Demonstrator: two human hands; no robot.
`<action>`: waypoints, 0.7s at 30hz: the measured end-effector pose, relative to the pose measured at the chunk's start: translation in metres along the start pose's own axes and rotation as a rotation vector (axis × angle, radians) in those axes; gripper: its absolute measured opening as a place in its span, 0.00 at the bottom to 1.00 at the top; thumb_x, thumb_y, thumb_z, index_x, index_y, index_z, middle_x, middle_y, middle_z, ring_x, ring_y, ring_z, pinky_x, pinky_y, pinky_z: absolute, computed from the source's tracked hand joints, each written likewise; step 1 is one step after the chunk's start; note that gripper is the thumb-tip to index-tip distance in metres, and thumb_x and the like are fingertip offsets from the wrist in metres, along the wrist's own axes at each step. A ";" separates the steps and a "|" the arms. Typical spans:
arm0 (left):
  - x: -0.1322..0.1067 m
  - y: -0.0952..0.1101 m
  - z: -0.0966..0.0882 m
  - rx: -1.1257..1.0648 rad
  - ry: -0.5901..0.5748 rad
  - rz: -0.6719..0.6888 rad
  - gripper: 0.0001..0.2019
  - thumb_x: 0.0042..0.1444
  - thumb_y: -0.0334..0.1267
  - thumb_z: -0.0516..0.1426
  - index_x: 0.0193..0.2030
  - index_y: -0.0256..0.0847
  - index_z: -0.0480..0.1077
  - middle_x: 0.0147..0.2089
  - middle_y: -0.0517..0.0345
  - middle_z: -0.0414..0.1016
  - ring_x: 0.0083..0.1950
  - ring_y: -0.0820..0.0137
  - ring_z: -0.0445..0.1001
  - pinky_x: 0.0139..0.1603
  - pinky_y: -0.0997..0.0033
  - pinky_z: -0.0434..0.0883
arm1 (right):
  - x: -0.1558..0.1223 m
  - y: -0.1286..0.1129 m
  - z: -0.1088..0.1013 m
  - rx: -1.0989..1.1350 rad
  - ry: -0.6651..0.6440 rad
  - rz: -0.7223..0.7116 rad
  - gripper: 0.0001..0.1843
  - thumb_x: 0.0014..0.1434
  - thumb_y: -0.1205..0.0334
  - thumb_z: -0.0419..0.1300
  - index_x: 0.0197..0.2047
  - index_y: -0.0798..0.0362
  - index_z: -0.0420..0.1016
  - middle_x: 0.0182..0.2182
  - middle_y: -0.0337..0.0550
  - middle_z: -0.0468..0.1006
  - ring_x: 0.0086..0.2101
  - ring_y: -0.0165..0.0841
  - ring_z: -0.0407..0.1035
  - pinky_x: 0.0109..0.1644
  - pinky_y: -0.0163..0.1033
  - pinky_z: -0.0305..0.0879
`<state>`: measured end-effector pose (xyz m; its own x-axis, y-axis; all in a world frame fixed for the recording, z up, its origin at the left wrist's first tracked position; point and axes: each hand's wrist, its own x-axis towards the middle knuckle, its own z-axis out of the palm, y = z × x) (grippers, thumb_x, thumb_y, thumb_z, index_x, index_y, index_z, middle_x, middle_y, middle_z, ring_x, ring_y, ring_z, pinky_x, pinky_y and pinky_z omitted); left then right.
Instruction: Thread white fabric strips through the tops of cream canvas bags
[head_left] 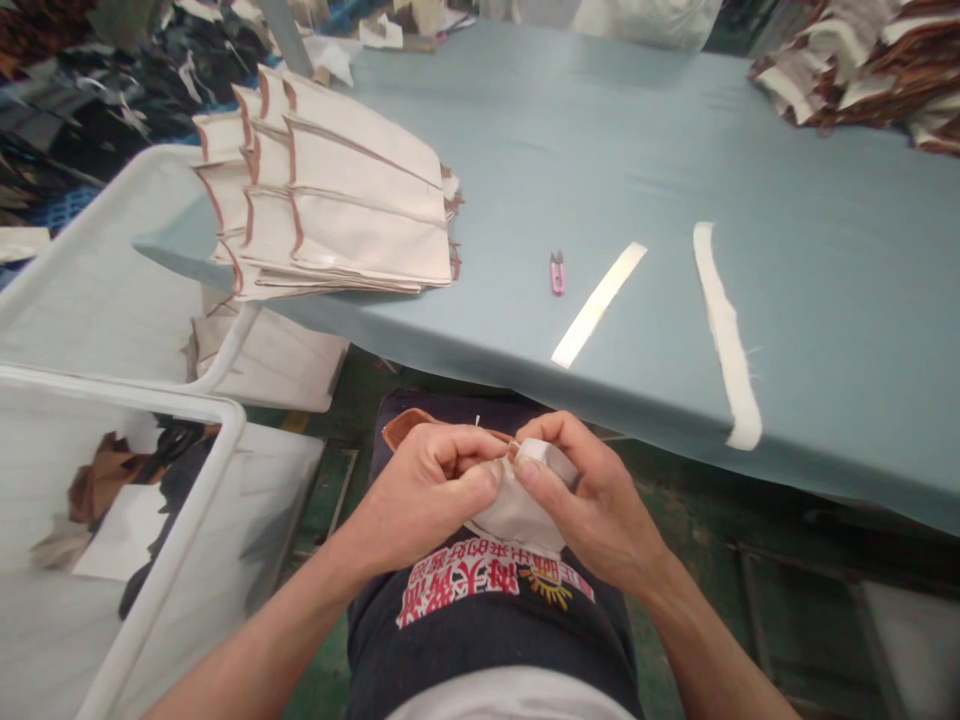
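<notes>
Over my lap, my left hand (pixel 442 490) pinches the edge of a cream fabric piece with brown trim (pixel 517 510). My right hand (pixel 592 500) grips the same piece close by, thumb and fingers pressed together on a folded pale part. Both sets of fingertips nearly meet at the brown edge, and they hide much of the piece. A brown flap of it sticks out beyond my left hand. Dark cloth with red lettering (pixel 457 585) covers my lap beneath. On the table ahead lie pink thread snips (pixel 557 274), apart from both hands.
The blue-green table (pixel 510 180) spans the front. A stack of cream pieces with brown edges (pixel 352 200) sits at its left. Two pale strips (pixel 600 305) (pixel 726 335) lie to the right. A brown and cream pile (pixel 862 70) stands far right. White bins (pixel 232 430) flank me on the left.
</notes>
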<state>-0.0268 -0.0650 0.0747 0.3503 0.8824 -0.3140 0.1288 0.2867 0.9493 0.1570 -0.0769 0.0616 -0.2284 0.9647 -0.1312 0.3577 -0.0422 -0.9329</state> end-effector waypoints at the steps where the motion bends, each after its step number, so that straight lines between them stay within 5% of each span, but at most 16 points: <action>1: 0.000 -0.001 0.000 -0.005 0.004 0.004 0.10 0.51 0.35 0.58 0.30 0.34 0.80 0.29 0.55 0.75 0.30 0.72 0.66 0.28 0.76 0.63 | 0.000 0.002 0.001 0.018 0.036 -0.026 0.06 0.64 0.58 0.61 0.37 0.50 0.70 0.30 0.36 0.74 0.28 0.29 0.65 0.30 0.34 0.59; 9: 0.000 -0.003 -0.001 -0.038 0.008 0.001 0.10 0.51 0.35 0.58 0.31 0.34 0.82 0.31 0.54 0.76 0.31 0.71 0.68 0.29 0.76 0.64 | 0.004 0.007 0.005 -0.009 0.158 -0.301 0.10 0.64 0.64 0.62 0.31 0.49 0.66 0.30 0.36 0.70 0.29 0.30 0.65 0.31 0.36 0.60; 15: 0.001 -0.005 -0.003 -0.113 -0.022 -0.002 0.11 0.54 0.35 0.59 0.33 0.34 0.83 0.38 0.52 0.78 0.30 0.75 0.67 0.26 0.78 0.62 | -0.005 0.003 -0.001 -0.123 0.289 -0.663 0.09 0.63 0.71 0.63 0.36 0.49 0.68 0.30 0.36 0.76 0.31 0.32 0.71 0.38 0.40 0.65; 21: 0.001 -0.008 -0.003 -0.180 -0.043 0.024 0.11 0.58 0.35 0.58 0.35 0.34 0.82 0.35 0.56 0.78 0.23 0.81 0.58 0.24 0.80 0.58 | -0.024 -0.011 -0.005 -0.207 0.322 -0.394 0.07 0.67 0.64 0.65 0.37 0.47 0.71 0.28 0.35 0.82 0.26 0.30 0.76 0.27 0.34 0.67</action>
<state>-0.0302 -0.0652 0.0672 0.3913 0.8740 -0.2883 -0.0468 0.3317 0.9422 0.1632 -0.0981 0.0772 -0.1040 0.9292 0.3545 0.4792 0.3592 -0.8008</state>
